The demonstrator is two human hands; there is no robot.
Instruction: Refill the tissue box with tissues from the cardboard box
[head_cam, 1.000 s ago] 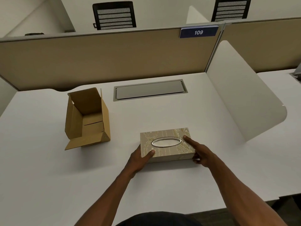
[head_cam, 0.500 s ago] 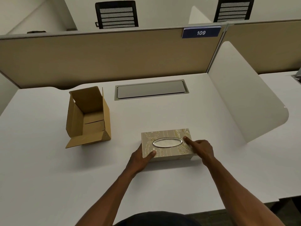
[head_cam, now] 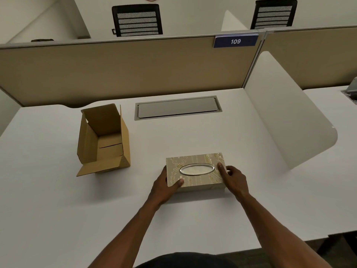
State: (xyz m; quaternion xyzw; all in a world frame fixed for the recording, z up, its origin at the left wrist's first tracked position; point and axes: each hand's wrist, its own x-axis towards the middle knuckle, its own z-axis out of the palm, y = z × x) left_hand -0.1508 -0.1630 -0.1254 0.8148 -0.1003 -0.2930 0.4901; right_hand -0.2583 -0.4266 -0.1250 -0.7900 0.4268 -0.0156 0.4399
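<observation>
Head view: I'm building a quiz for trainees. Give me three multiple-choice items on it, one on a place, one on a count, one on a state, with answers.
1. Where is the cardboard box relative to the tissue box?
A. On the person's left, farther back
B. On top of it
C. On the person's right, nearer

2. How many chairs show behind the partition?
A. None
B. Two
C. Four

3. How do the hands meet the tissue box?
A. Both clear of it
B. Only one touches it
C. One at each end

Answers:
1 A, it stands apart on the desk, up and left.
2 B, two black chair backs show.
3 C, left hand and right hand grip opposite ends.
</observation>
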